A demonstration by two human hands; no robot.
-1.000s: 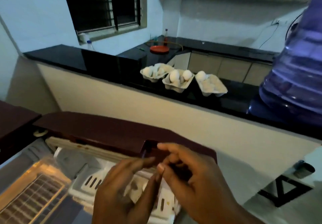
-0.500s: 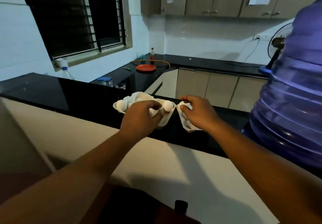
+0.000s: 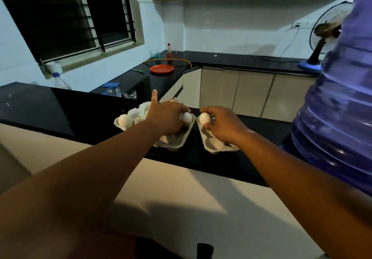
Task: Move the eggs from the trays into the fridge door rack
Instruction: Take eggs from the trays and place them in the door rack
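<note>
Three grey pulp egg trays sit side by side on the black counter [image 3: 60, 113]. My left hand [image 3: 167, 117] reaches over the middle tray [image 3: 179, 143] and grips a white egg [image 3: 186, 117] at its right edge, index finger sticking up. My right hand [image 3: 221, 125] holds another white egg [image 3: 204, 118] just above the right tray [image 3: 211, 145]. The left tray [image 3: 132, 115] still has one egg [image 3: 123, 120] showing at its near corner. The fridge door rack is out of view.
A large blue water jug [image 3: 340, 105] stands on the counter close to my right arm. Two glasses [image 3: 129, 94] and a plastic bottle [image 3: 60, 81] stand behind the trays. Farther back are an orange plate [image 3: 162, 69], a sauce bottle [image 3: 169, 52] and a table fan [image 3: 322, 37].
One second ago both hands were down at the fridge door rack. They have come up to the trays, and each has since closed on an egg and raised it slightly.
</note>
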